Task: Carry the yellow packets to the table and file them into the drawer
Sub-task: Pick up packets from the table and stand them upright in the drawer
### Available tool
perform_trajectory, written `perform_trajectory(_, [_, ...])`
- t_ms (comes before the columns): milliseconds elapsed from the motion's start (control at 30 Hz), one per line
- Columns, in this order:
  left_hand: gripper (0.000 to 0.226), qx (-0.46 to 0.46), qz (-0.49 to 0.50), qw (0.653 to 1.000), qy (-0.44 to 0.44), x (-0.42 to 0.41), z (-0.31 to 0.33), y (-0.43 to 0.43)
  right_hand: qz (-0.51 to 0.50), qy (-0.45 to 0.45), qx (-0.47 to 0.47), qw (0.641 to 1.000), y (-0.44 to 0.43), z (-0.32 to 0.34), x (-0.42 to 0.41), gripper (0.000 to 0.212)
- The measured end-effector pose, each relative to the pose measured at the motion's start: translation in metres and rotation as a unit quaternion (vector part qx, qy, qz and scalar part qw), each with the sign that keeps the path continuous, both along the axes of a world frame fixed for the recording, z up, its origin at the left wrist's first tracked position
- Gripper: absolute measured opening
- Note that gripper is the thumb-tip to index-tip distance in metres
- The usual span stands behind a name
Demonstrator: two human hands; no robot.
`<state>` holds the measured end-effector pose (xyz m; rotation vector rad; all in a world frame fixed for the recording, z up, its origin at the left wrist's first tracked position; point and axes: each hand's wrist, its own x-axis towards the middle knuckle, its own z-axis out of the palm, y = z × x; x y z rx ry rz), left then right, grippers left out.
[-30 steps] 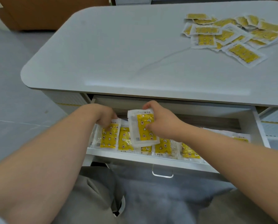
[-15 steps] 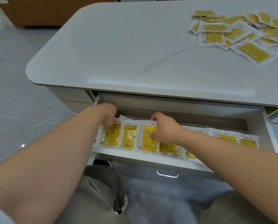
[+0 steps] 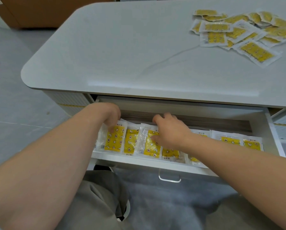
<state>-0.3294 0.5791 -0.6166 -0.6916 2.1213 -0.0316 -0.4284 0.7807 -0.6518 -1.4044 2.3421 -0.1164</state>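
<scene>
Looking down from the head camera, the drawer [image 3: 139, 161] stands pulled out under the table [image 3: 139, 55], and a row of yellow packets [image 3: 230, 140] lies in it, overlapping like tiles from the left wall to the right.

These are flat sachets with clear, crinkly borders around a yellow middle. I judge them light, limp and a bit slick, so one would slide over its neighbour rather than stay where it is dropped. The sealed top edge looks like the best place to take hold, with a thumb on the face and fingers behind, as a grip on the soft middle would only bend it.

The right hand [image 3: 170, 130] is doing about that on the third packet [image 3: 151, 145] from the left. Its fingers curl over the packet's far edge and its thumb rests on the yellow face, with the packet lying under the palm and towards me.

The left hand [image 3: 111, 117] sits at the drawer's left end with its fingers bent down over the top of the end packet [image 3: 114, 140] and one fingertip on the face. I cannot tell whether it pinches the packet or only steadies it.

A loose heap [image 3: 238, 32] of the same packets waits on the far right of the tabletop, well apart from both hands, so by my reckoning plenty of filing is left.
</scene>
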Motion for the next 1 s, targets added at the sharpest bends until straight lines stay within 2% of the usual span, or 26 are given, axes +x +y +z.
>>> perform_trajectory(133, [0.049,0.024,-0.002,0.999,0.022,-0.007,0.006,0.004,0.002,-0.027,-0.021,0.999,-0.001,0.010,-0.006,0.041])
perform_trajectory(300, [0.061,-0.005,0.013,0.999,0.029,-0.010,-0.010,0.011,0.032,-0.028,-0.047,0.998,-0.002,0.027,-0.014,0.015])
perform_trajectory(500, [0.051,-0.048,0.018,0.998,-0.037,-0.018,-0.010,0.025,0.046,0.026,-0.135,0.989,0.004,0.063,-0.029,0.014])
perform_trajectory(633, [0.071,-0.042,-0.002,0.999,-0.024,-0.037,0.023,0.048,-0.019,0.051,-0.215,0.975,0.011,0.078,-0.055,0.021])
perform_trajectory(733, [0.059,0.063,0.026,0.996,0.063,-0.053,0.052,0.068,-0.095,0.107,-0.246,0.959,0.017,0.077,-0.094,0.023])
perform_trajectory(800, [0.049,0.150,0.058,0.978,0.130,-0.062,0.067,0.079,-0.162,0.158,-0.250,0.941,0.027,0.074,-0.132,0.027])
perform_trajectory(900, [0.032,0.211,0.059,0.938,0.270,-0.076,0.080,0.093,-0.279,0.198,-0.192,0.920,0.052,0.070,-0.192,0.043])
perform_trajectory(1000, [0.025,0.202,0.069,0.868,0.448,-0.098,0.077,0.105,-0.362,0.179,-0.138,0.904,0.084,0.060,-0.234,0.057])
